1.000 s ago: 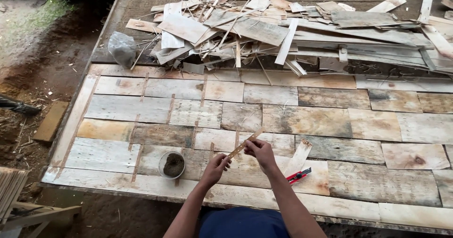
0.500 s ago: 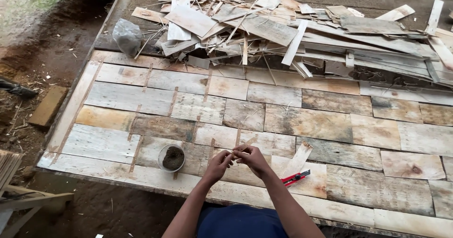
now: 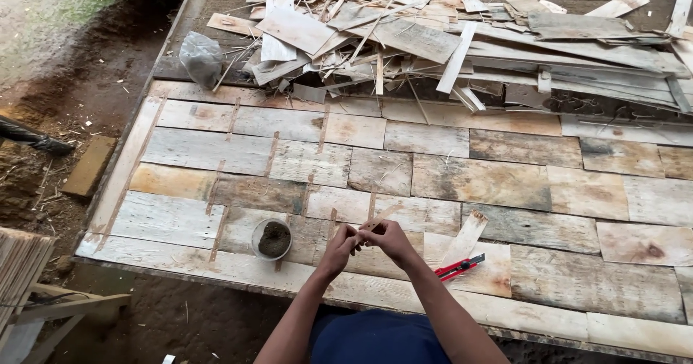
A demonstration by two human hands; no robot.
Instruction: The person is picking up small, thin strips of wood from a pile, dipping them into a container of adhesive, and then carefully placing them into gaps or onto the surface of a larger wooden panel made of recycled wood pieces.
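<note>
My left hand (image 3: 339, 248) and my right hand (image 3: 388, 237) meet over the near edge of a patchwork veneer sheet (image 3: 447, 176). Both pinch a thin narrow wood strip (image 3: 380, 217) that slants up to the right from between my fingers. A small round bowl of dark paste (image 3: 273, 238) stands on the sheet just left of my left hand. A red utility knife (image 3: 459, 267) lies on the sheet to the right of my right forearm, beside a loose short veneer slat (image 3: 465, 237).
A heap of veneer scraps and slats (image 3: 462, 39) covers the far side of the platform, with a crumpled plastic bag (image 3: 201, 57) at its left end. Bare dirt ground (image 3: 65, 104) lies to the left. A stack of thin strips (image 3: 18, 266) sits at bottom left.
The view has shifted slightly. My hands drew closer together on the strip and lowered it toward the sheet; the bowl and the knife stayed put.
</note>
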